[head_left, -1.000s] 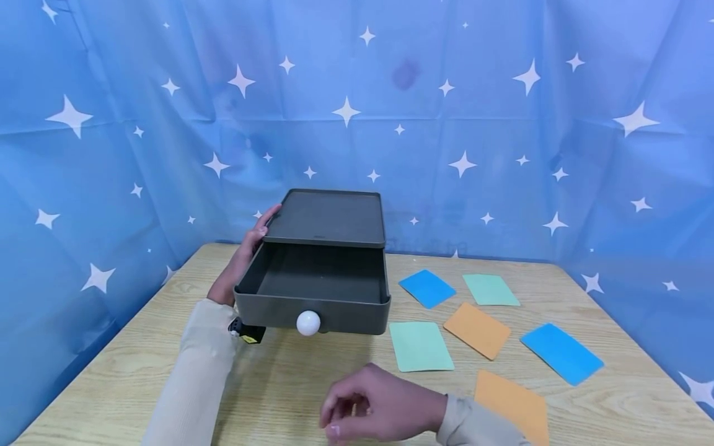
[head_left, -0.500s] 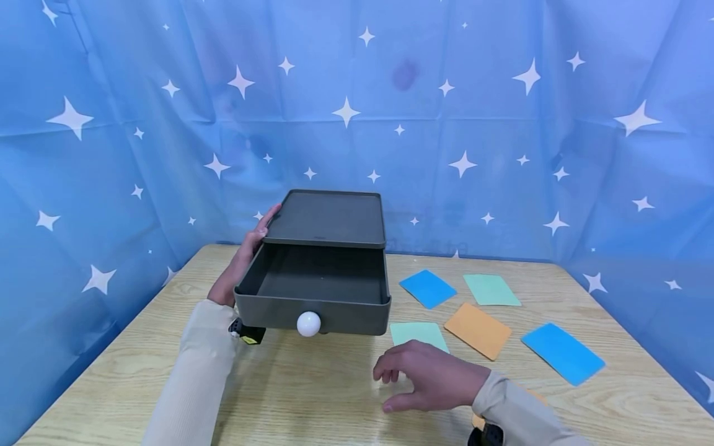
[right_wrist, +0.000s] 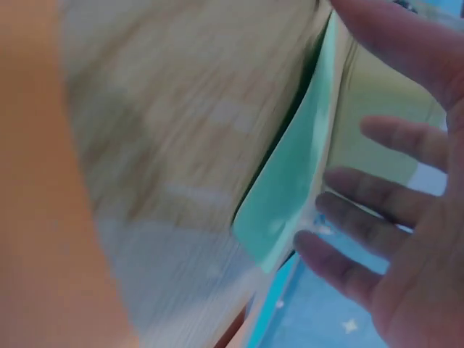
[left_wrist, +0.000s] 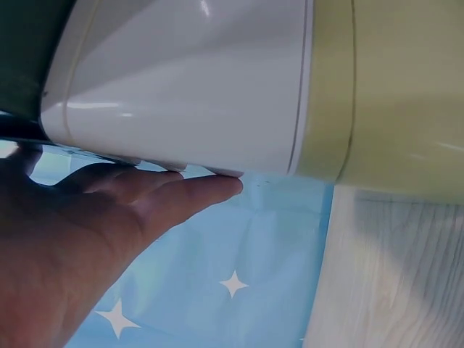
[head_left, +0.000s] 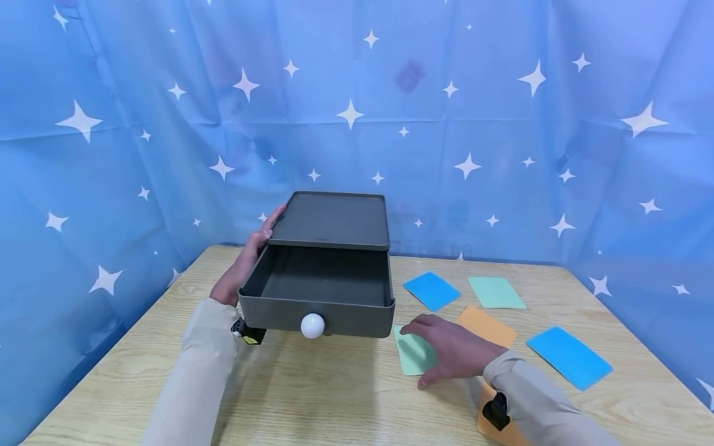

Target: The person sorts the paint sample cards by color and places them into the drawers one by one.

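Observation:
A small drawer cabinet with a dark grey top (head_left: pixel 337 220) stands left of centre. Its dark drawer (head_left: pixel 357 321) is pulled out, has a white round knob (head_left: pixel 312 326) and shows a bare bottom. My left hand (head_left: pixel 242 266) rests against the cabinet's left side; in the left wrist view its straight fingers lie along the white side panel (left_wrist: pixel 181 94). My right hand (head_left: pixel 457 348) reaches low over a light green card (head_left: pixel 413 356), thumb and fingers spread apart. In the right wrist view this green card (right_wrist: pixel 286 181) appears beside the extended fingers, with nothing held between them.
Right of the cabinet lie a blue card (head_left: pixel 432 291), another green card (head_left: pixel 496 292), an orange card (head_left: pixel 491 325) and a second blue card (head_left: pixel 569 358). Another orange card (head_left: pixel 502 432) lies partly under my right sleeve. A blue star-patterned cloth (head_left: pixel 346 74) hangs behind the wooden table (head_left: pixel 329 396).
My right hand has moved right and away from me, from the table's front to above the near green card, and its fingers have spread. My left hand stays at the cabinet's side.

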### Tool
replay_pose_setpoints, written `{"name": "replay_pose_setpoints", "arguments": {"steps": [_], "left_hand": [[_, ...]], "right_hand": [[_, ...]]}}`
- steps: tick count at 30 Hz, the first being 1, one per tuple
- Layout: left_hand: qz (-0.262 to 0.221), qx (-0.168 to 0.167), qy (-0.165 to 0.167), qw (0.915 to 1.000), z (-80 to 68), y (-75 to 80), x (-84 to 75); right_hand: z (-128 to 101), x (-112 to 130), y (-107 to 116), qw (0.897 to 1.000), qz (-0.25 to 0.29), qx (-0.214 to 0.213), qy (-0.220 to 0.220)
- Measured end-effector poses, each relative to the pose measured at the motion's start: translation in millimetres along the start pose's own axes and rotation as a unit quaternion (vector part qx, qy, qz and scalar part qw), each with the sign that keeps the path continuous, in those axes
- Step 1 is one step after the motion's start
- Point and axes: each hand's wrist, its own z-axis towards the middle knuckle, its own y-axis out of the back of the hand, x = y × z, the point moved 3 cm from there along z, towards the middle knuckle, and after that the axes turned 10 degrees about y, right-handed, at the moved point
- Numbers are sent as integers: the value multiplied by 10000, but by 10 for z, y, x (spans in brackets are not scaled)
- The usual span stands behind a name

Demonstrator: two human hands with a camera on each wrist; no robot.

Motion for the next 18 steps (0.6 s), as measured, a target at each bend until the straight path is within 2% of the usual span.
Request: {"name": "replay_pose_setpoints", "arguments": {"steps": [10, 18], "left_hand": [[-147, 57, -1, 9999, 16, 2, 9], [87, -47, -41, 9999, 8, -11, 12]], "right_hand": [[-13, -145, 26, 9991, 276, 153, -278], [-34, -177, 39, 9969, 590, 261, -460]]}}
